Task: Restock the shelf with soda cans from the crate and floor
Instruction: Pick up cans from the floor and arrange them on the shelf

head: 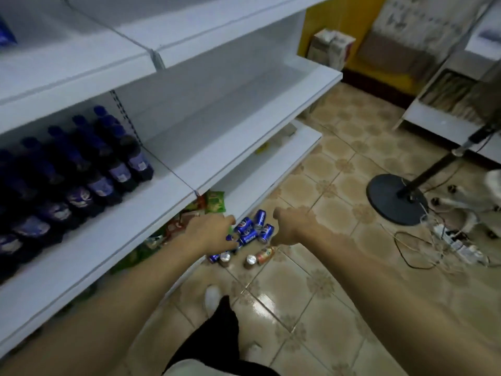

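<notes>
Several blue soda cans point(253, 226) lie in a loose pile on the tiled floor beside the foot of the white shelf point(217, 147). A brown can point(265, 255) lies next to two upright cans point(250, 260) in front of the pile. My left hand point(208, 232) hovers over the left side of the pile, fingers curled down, and part of a blue can shows beneath it. My right hand point(287, 227) hangs just right of the pile, fingers bent downward and hidden. The middle shelf board in front of me is bare.
Dark soda bottles with blue caps point(81, 172) fill the shelf section to the left. Snack bags point(214, 203) sit on the bottom shelf. A black fan stand base point(393, 198), tangled cables and a power strip point(455, 242) lie on the floor at right.
</notes>
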`<state>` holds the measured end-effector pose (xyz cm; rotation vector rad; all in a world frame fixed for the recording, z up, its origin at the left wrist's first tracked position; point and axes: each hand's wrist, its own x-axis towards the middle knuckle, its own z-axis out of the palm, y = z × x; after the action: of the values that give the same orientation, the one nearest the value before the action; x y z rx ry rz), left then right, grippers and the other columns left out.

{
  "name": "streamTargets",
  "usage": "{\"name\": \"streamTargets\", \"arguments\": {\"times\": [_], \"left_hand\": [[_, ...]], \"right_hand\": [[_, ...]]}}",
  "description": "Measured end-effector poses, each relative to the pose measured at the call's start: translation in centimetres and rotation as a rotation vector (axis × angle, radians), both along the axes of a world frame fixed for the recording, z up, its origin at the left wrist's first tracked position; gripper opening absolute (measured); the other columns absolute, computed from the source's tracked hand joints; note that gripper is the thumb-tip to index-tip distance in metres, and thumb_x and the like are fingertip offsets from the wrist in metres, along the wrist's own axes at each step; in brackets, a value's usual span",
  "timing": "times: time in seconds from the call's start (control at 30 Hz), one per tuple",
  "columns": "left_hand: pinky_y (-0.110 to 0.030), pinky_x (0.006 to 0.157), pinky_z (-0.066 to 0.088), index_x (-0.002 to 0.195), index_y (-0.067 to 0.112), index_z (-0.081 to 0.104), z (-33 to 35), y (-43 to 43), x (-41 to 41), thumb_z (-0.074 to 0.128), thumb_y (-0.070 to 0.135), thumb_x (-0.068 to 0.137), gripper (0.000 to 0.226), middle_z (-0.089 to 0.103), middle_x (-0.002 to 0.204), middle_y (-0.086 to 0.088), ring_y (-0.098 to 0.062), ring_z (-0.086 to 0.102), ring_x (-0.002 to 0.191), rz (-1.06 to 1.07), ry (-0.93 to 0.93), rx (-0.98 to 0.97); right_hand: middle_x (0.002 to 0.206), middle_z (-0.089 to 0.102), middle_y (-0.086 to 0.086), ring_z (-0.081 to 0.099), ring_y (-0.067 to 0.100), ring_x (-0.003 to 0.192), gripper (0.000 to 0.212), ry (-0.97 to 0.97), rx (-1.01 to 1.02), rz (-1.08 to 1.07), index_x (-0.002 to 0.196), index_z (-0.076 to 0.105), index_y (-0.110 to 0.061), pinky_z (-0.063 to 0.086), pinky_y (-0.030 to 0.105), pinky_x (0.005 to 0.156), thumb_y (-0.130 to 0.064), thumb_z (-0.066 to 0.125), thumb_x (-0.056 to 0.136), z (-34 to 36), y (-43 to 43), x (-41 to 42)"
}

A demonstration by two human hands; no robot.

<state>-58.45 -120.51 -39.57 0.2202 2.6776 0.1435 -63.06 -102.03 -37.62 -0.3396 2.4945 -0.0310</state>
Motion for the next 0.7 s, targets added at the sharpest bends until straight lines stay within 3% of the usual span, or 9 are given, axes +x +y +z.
{"name": "streamTargets", "arguments": {"times": [0.1, 0.2, 0.4, 0.53, 0.7], "left_hand": [[-0.031, 0.074, 0.043, 0.126, 0.022, 0.048, -3.5, 0.5, -2.0, 0.056, 0.047, 0.085, 0.049, 0.059, 0.118, -0.003, -0.024, 0.057, 0.109, -0.001, -0.131, 0.031], [-0.035, 0.083, 0.048, 0.116, 0.023, 0.051, -7.5, 0.1, -4.6, 0.057, 0.046, 0.082, 0.042, 0.059, 0.112, 0.000, -0.023, 0.057, 0.108, 0.049, -0.253, 0.107], [-0.029, 0.090, 0.044, 0.136, 0.023, 0.046, -14.9, -0.2, -9.1, 0.059, 0.046, 0.087, 0.056, 0.054, 0.132, -0.001, -0.017, 0.053, 0.118, 0.119, -0.526, 0.199], [-0.021, 0.076, 0.036, 0.134, 0.017, 0.048, -18.9, 0.7, -12.0, 0.059, 0.037, 0.090, 0.050, 0.055, 0.130, -0.002, -0.015, 0.054, 0.114, 0.137, -0.595, 0.262], [-0.015, 0.073, 0.030, 0.133, 0.013, 0.050, -25.2, 2.6, -14.8, 0.056, 0.024, 0.094, 0.041, 0.057, 0.128, -0.004, -0.016, 0.053, 0.115, 0.134, -0.678, 0.307]], "right_hand": [[0.126, 0.058, 0.009, 0.057, 0.026, 0.112, 0.063, -0.135, -0.007, -0.107, 0.132, 0.047, -0.013, 0.049, 0.035, 0.088, -0.036, 0.073, 0.080, -4.6, 2.0, -0.9], [0.133, 0.054, 0.009, 0.054, 0.025, 0.117, 0.063, -0.245, -0.057, -0.254, 0.136, 0.043, -0.013, 0.046, 0.033, 0.089, -0.035, 0.070, 0.083, -8.8, 3.3, -2.5], [0.134, 0.053, 0.012, 0.052, 0.026, 0.119, 0.059, -0.424, -0.246, -0.821, 0.133, 0.048, -0.006, 0.040, 0.028, 0.086, -0.036, 0.067, 0.086, -17.1, 5.4, -4.1], [0.117, 0.061, 0.013, 0.058, 0.028, 0.105, 0.051, -0.452, -0.321, -1.133, 0.124, 0.054, -0.006, 0.044, 0.032, 0.086, -0.034, 0.069, 0.084, -21.5, 6.4, -3.8], [0.103, 0.064, 0.010, 0.060, 0.028, 0.099, 0.038, -0.518, -0.333, -1.202, 0.111, 0.060, -0.007, 0.042, 0.030, 0.076, -0.033, 0.068, 0.085, -27.9, 6.4, -4.0]]}}
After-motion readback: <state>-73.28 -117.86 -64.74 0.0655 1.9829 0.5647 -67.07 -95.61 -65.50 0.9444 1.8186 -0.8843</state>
